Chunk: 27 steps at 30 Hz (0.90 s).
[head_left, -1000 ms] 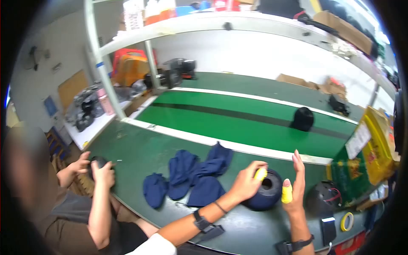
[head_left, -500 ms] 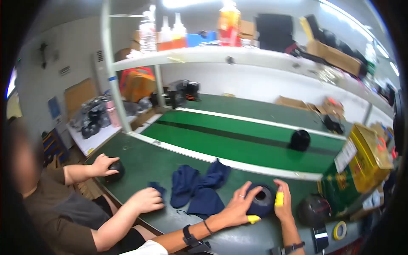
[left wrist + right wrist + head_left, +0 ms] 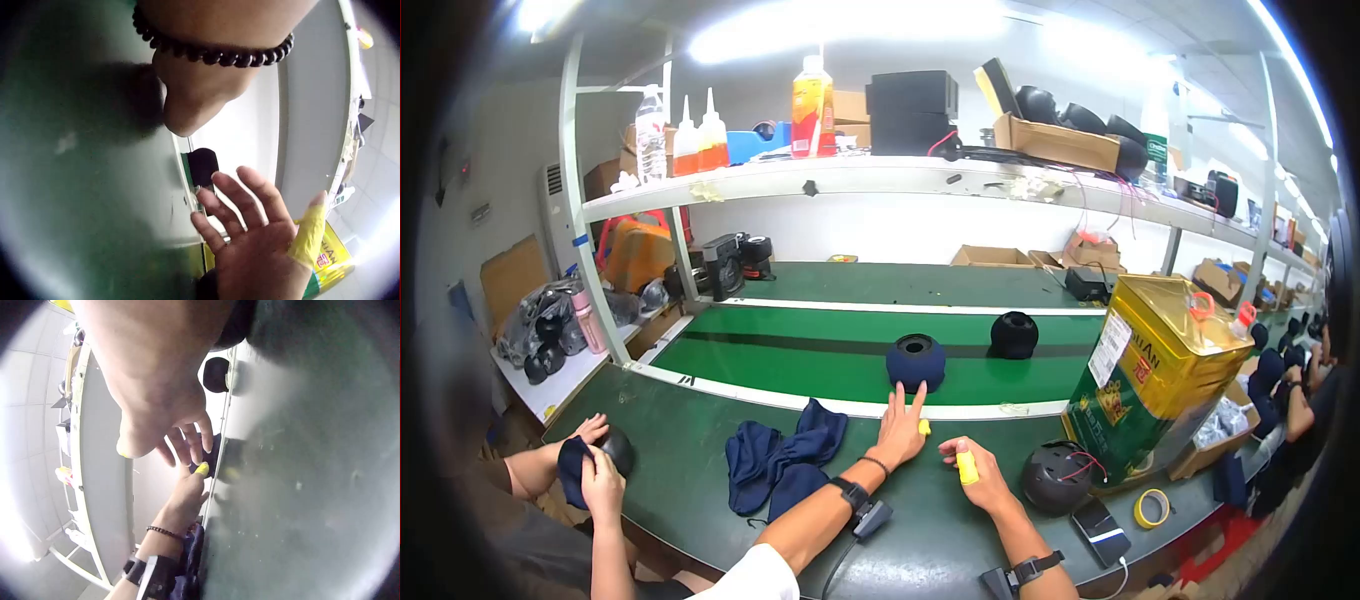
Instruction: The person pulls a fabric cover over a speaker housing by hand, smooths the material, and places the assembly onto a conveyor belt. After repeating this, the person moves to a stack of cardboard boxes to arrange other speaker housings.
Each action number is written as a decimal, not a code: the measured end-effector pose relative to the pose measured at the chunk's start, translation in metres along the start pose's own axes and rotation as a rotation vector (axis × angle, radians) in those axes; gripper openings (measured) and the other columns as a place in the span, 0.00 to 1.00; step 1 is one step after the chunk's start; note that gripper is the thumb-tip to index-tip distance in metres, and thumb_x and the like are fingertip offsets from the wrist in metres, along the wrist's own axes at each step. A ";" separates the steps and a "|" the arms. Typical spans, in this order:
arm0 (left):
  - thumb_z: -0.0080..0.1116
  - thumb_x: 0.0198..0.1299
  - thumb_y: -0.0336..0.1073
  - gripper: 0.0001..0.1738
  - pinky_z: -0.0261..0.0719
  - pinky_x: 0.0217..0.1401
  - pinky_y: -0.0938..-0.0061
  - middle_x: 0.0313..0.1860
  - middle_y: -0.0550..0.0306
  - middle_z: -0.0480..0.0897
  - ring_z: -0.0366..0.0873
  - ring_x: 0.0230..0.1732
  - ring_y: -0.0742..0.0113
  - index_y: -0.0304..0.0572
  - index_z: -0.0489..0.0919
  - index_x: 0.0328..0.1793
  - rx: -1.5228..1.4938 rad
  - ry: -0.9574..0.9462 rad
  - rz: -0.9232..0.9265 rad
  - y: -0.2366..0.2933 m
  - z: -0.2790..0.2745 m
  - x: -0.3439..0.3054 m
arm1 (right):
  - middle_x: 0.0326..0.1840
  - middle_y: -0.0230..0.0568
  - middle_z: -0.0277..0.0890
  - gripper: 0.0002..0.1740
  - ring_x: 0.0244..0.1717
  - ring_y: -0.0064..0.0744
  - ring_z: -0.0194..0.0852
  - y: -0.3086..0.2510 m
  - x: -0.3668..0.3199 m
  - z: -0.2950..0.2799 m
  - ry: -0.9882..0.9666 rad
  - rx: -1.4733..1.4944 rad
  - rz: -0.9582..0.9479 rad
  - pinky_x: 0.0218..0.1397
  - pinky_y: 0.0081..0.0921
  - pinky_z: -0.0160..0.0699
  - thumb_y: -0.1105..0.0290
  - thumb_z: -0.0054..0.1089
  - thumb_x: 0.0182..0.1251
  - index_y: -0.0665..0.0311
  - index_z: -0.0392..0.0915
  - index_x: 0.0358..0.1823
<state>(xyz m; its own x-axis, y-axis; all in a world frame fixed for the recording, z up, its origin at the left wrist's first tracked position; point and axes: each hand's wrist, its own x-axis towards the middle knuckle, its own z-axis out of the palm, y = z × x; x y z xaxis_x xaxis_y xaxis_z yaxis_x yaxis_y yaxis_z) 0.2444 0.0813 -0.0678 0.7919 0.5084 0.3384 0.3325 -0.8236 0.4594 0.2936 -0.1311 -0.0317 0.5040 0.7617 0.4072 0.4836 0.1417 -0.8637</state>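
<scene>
A navy, cloth-covered round shell (image 3: 916, 362) with a dark round opening on top stands on the bright green strip. My left hand (image 3: 900, 432) reaches out flat, its straight fingertips right at the shell's near side. Yellow tape wraps its thumb. Lower and to the right, my right hand (image 3: 978, 474) hovers over the table with fingers loosely bent and nothing in them; its thumb is taped yellow too. In the left wrist view, that right hand (image 3: 259, 244) shows its palm. Several navy cloth covers (image 3: 785, 455) lie left of my left forearm.
A black round shell (image 3: 1014, 335) stands farther along the strip. To the right are a dark shell with red wires (image 3: 1060, 478), a phone (image 3: 1102, 532), a tape roll (image 3: 1151, 508) and a large tin (image 3: 1150, 380). Another person's hand (image 3: 605, 485) holds navy cloth at left.
The navy-covered shell has gone from the near table, between my hands, onto the green strip. My left hand has reached forward with it; my right hand has drawn away. The neighbour has picked up navy cloth.
</scene>
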 end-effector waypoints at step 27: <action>0.43 0.83 0.49 0.35 0.51 0.88 0.59 0.86 0.37 0.59 0.50 0.89 0.50 0.42 0.54 0.88 -0.974 -0.277 0.243 0.074 -0.072 -0.096 | 0.47 0.37 0.79 0.24 0.48 0.36 0.82 -0.097 -0.108 -0.049 0.329 0.571 0.579 0.58 0.34 0.80 0.48 0.57 0.82 0.64 0.71 0.58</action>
<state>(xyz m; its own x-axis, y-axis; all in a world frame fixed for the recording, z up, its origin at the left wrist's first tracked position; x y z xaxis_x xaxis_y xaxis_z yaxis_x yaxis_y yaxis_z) 0.1558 -0.0105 -0.0077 0.9130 0.1787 0.3668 -0.3120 -0.2736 0.9098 0.2278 -0.2579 0.0228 0.7826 0.6037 -0.1519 -0.2998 0.1517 -0.9419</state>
